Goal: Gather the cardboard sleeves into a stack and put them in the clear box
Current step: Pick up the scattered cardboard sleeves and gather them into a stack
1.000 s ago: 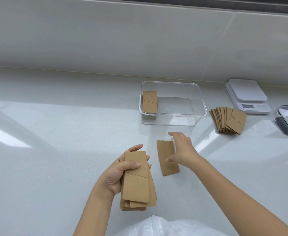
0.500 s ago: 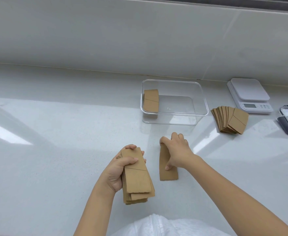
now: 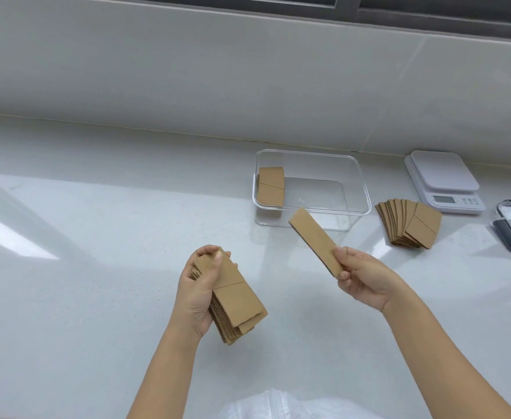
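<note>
While pinched, sleeve (image 3: 316,238) overhangs right hand (image 3: 361,281).

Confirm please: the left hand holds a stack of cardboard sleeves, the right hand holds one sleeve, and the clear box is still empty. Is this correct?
Not quite. The clear box is not empty: the head view shows sleeves standing at its left end. The rest is right: the left hand holds the stack, and the right hand holds one sleeve.

Tan sleeves (image 3: 314,240); white scale (image 3: 443,179)

We count one clear box (image 3: 357,176), one scale (image 3: 443,181), two hands, one single sleeve (image 3: 313,238), three sleeve stacks.
</note>
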The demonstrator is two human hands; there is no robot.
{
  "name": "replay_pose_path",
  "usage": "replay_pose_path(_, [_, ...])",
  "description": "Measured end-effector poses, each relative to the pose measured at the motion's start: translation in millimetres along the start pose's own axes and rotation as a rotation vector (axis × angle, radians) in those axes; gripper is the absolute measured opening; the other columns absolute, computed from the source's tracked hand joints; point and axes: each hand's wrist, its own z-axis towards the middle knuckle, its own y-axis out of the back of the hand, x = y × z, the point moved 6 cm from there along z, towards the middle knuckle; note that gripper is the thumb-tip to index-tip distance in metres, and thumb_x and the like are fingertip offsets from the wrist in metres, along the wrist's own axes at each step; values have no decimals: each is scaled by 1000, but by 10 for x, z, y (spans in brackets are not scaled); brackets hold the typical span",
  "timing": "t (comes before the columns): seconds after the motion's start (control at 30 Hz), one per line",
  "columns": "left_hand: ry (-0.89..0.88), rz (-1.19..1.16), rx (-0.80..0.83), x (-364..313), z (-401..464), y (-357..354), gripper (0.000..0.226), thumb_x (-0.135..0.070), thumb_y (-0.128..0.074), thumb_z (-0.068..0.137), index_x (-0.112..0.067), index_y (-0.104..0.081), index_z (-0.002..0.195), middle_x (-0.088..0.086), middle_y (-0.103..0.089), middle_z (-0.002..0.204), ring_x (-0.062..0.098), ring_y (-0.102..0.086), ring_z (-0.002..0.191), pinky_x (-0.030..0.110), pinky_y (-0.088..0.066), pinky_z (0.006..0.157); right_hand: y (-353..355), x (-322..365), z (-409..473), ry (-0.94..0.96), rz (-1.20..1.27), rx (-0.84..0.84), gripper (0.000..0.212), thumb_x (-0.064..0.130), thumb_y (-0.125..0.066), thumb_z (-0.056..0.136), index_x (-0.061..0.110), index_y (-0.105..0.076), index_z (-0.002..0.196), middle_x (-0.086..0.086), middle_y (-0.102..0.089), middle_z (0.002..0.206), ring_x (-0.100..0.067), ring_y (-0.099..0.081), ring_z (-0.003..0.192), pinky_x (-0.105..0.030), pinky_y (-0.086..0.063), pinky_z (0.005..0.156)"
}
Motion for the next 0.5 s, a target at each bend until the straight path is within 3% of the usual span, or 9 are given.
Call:
replay_pose_path(0.07, [-88,28,-39,-68,-33,-40,13,-30,-68,75,-24,-64,86,8,-68,100,21,-66,81,33,-57,67,-228,82,-140,19,0,115,20,20,-56,87,15,-47,70,4,-51,50,-2,-43,33,-11,-35,31])
replay_pose_path(0.17, [-187,33,-30,-191,-94,-153,43,-59,-76,56,-31,-67,88,-1,-73,95,15,-67,81,32,-56,69,-607,9,-307,27,-103,273,20,21,-60,78,16,-45,66,5,-48,50,-2,-38,34,-11,-27,31])
replay_pose_path(0.3, [-258,-1,54,-290,-188,-324,74,-73,-74,36,-30,-65,97,-13,-72,80,9,-65,74,30,-55,67,-841,-209,-349,8,-169,288,36,21,-60,89,19,-41,58,5,-48,51,-7,-34,41,-13,-26,36])
replay_pose_path(0.4, [-254,-22,70,-293,-277,-429,71,-70,-78,35,-33,-67,94,-11,-71,81,12,-64,75,35,-54,69,-881,-261,-375,62,-364,266,43,26,-63,88,20,-39,53,7,-43,48,-7,-32,42,-16,-22,43])
replay_pose_path(0.5, [-226,-42,36,-252,-353,-500,40,-40,-84,56,-31,-68,92,-8,-70,82,16,-62,75,34,-55,66,-832,-216,-404,117,-484,244,48,27,-63,88,20,-33,52,12,-37,43,-5,-31,41,-16,-23,45])
